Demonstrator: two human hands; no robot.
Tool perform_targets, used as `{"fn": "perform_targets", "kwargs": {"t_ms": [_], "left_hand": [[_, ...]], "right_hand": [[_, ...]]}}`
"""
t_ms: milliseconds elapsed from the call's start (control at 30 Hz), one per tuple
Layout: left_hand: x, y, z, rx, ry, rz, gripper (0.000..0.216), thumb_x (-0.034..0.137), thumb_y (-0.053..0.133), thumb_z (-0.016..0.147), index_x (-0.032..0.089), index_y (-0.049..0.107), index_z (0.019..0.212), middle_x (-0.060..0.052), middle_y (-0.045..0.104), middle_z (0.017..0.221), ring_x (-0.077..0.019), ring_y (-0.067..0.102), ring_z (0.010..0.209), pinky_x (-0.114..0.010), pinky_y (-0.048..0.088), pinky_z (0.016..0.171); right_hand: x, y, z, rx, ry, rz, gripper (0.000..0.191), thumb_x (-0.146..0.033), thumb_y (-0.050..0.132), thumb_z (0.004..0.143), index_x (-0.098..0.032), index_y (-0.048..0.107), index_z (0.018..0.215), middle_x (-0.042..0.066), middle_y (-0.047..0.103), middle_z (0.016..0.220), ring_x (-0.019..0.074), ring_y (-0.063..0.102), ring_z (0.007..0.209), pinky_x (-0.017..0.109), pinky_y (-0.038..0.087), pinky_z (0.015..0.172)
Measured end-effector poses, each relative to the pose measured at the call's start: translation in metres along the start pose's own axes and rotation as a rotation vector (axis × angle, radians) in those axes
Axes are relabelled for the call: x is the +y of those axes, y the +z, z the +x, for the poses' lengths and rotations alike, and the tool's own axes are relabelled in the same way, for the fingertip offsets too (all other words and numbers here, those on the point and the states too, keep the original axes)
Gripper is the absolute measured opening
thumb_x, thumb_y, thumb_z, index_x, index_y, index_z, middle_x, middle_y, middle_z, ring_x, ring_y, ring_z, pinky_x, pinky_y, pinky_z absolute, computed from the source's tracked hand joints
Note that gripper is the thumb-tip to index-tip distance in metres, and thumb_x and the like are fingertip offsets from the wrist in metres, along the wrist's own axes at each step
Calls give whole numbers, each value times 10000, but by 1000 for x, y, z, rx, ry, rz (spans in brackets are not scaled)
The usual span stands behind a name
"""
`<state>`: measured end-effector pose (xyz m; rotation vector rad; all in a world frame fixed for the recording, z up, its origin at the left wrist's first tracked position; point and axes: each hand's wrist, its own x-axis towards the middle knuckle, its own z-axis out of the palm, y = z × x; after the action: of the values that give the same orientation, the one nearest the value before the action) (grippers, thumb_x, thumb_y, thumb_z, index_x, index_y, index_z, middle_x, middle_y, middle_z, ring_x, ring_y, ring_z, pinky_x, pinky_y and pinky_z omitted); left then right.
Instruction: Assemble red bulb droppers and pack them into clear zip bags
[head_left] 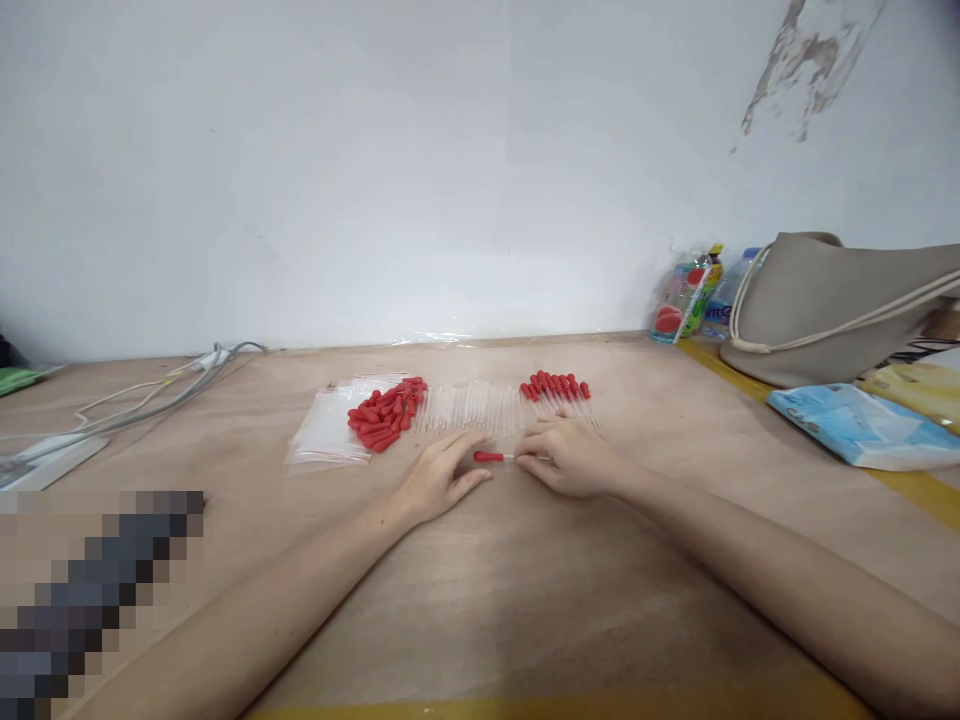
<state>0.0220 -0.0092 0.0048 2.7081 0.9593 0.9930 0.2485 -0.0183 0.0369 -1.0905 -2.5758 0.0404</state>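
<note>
I see the right hand (566,458) pinching the red-bulbed dropper (489,457) at mid-view's six o'clock; left hand (437,476) open at its nine. Fit's too small to judge; if weak, a tug could part it. Forward nudge could scatter the clear tubes (471,405) at twelve.

Peeling white wall (360,180); brown table (420,610)
</note>
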Motion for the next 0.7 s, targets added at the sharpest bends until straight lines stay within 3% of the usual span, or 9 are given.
{"fn": "perform_targets", "kwargs": {"t_ms": [100,233,333,467,700], "left_hand": [[-1,-1,-1,0,-85,33,394,298,552,802,182,454,1166,-85,574,1106,-203,535,1021,-359,445,869],[-1,2,0,-99,-52,-22,150,228,466,848,179,572,943,-62,607,1040,-168,571,947,-316,461,835],[-2,4,1,-98,-54,-31,143,220,460,851,175,595,869,-64,609,1041,-164,579,929,-312,464,822],[-2,3,0,-85,-58,-30,139,211,470,843,173,600,873,-73,585,1075,-163,579,929,-315,465,824],[-1,3,1,-96,-63,-21,147,210,465,844,170,604,871,-75,572,1069,-156,579,917,-299,466,815]], "right_hand": [[22,-10,3,59,225,46,270,-279,442,817,-193,671,703,27,651,720,136,526,669,256,287,626],[58,-18,14,216,665,88,280,-359,467,777,-199,691,729,23,657,680,144,548,617,235,299,538],[75,-15,22,257,862,26,295,-406,491,743,-198,694,694,42,658,672,171,571,655,244,308,537],[79,-3,26,238,929,-49,252,-393,503,721,-233,697,707,53,678,755,202,592,738,269,333,599],[80,8,24,186,873,-116,273,-404,482,728,-222,679,679,55,662,701,211,579,711,320,315,674]]}}
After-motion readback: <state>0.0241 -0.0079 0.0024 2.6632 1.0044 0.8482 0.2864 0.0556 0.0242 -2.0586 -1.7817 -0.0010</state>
